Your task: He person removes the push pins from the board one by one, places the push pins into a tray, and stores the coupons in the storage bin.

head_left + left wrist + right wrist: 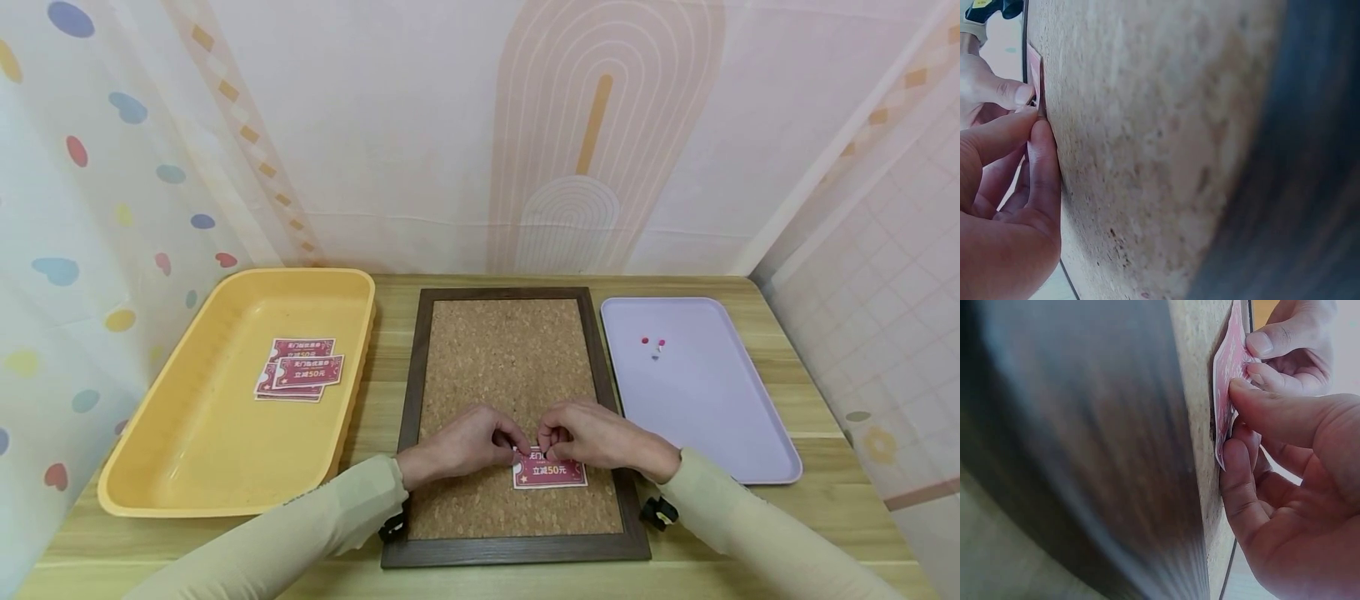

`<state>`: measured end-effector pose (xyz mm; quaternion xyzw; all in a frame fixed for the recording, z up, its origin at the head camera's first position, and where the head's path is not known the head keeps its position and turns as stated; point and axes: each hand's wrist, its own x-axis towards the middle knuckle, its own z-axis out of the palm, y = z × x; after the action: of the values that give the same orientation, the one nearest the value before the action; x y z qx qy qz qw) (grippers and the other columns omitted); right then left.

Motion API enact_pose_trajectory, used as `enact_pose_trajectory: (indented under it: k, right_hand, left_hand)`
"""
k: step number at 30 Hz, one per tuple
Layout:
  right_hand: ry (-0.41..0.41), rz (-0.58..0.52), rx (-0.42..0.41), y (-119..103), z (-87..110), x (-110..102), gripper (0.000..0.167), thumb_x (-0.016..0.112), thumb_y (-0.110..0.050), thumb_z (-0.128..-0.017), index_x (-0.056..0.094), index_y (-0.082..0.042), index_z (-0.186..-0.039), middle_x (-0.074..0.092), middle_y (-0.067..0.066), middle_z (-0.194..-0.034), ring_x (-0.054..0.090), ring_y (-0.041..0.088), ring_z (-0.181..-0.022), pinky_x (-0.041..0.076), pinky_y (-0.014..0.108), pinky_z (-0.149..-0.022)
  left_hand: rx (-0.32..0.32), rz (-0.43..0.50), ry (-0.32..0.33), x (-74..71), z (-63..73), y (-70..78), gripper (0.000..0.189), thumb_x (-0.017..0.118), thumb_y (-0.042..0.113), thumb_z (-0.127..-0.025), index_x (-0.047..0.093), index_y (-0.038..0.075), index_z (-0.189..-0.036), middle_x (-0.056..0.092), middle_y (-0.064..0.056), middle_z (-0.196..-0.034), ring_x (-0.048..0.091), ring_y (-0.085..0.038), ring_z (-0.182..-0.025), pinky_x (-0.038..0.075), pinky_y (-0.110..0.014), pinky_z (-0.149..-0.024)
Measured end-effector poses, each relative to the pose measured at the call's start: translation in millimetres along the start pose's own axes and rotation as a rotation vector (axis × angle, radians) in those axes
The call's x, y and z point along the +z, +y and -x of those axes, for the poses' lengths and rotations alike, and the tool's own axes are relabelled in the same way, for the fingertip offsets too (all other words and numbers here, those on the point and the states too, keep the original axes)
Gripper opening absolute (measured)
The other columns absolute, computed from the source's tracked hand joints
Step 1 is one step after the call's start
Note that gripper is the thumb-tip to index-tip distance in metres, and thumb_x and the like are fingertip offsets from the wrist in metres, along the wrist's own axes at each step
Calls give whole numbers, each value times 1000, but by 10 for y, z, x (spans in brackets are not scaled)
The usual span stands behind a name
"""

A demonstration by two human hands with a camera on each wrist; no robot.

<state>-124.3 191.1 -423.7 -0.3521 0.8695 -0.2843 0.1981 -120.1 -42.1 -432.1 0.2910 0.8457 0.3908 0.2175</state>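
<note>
A red coupon (550, 473) with white and yellow print lies over the lower right of a cork board (510, 358) in a dark wooden frame. My left hand (471, 440) pinches the coupon's upper left corner between thumb and fingertips. Beside it, my right hand (592, 435) pinches the coupon's top edge and hides part of the print. In the right wrist view the coupon (1229, 375) bends slightly, one edge lifted off the cork. A tiny dark spot shows between the fingertips in the left wrist view, too small to identify.
On the left stands a yellow tray (225, 496) with several similar coupons (307, 372) piled in it. A lilac tray (697, 400) to the right of the board holds several small pins (661, 342). A patterned curtain (420, 125) hangs behind the wooden table (390, 333).
</note>
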Motion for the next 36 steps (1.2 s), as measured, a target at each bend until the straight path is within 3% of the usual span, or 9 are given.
enact_pose_trajectory:
  k: [12, 20, 26, 36]
  right_hand:
    - [-15, 10, -22, 0, 32, -29, 20, 75, -5, -92, 67, -21, -83, 56, -15, -82, 50, 3, -76, 43, 28, -75]
    - [-20, -102, -32, 26, 96, -119, 13, 71, -5, -97, 67, -15, -89, 61, -11, -87, 55, 5, -79, 48, 27, -74]
    - [68, -134, 6, 14, 159, -210, 11, 68, -5, -98, 67, -14, -93, 65, -10, -88, 59, 6, -81, 51, 28, -76]
    - [213, -231, 41, 56, 255, -280, 9, 67, -3, -99, 68, -11, -95, 69, -3, -92, 66, 12, -85, 57, 29, -76]
  left_hand:
    - [1, -24, 5, 4, -9, 3, 12, 79, 2, -89, 80, 15, -91, 74, 8, -88, 61, -3, -77, 51, -24, -70]
    - [7, -13, 6, 2, -4, 14, 10, 79, 4, -90, 80, 13, -91, 75, 6, -88, 61, -2, -76, 51, -23, -69]
    - [25, -20, 17, 16, 2, 21, 6, 79, 6, -91, 81, 12, -90, 76, 5, -88, 63, -2, -79, 53, -24, -71]
    - [-12, -29, 50, 4, 2, 47, 10, 76, 1, -92, 77, 11, -91, 71, 6, -85, 61, -6, -77, 51, -26, -69]
